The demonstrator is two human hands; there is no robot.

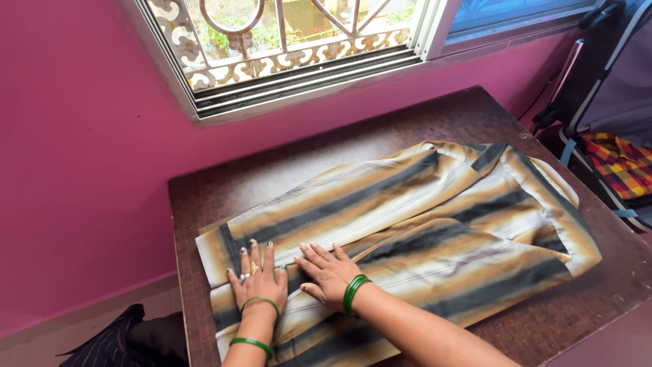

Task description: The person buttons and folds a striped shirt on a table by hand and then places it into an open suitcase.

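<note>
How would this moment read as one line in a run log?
left hand: flat on striped tan-and-black fabric shirt | right hand: flat on shirt beside it | shirt: spread on dark brown wooden table

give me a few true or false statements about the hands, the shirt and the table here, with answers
1. Both hands lie flat on the striped shirt. True: the left hand and the right hand press palm down on its near end.
2. The shirt hangs from the window. False: it lies spread on the brown table.
3. The wall behind the table is pink. True.
4. The right hand holds an iron. False: it is open and holds nothing.
5. Green bangles sit on the wrists. True.
</note>
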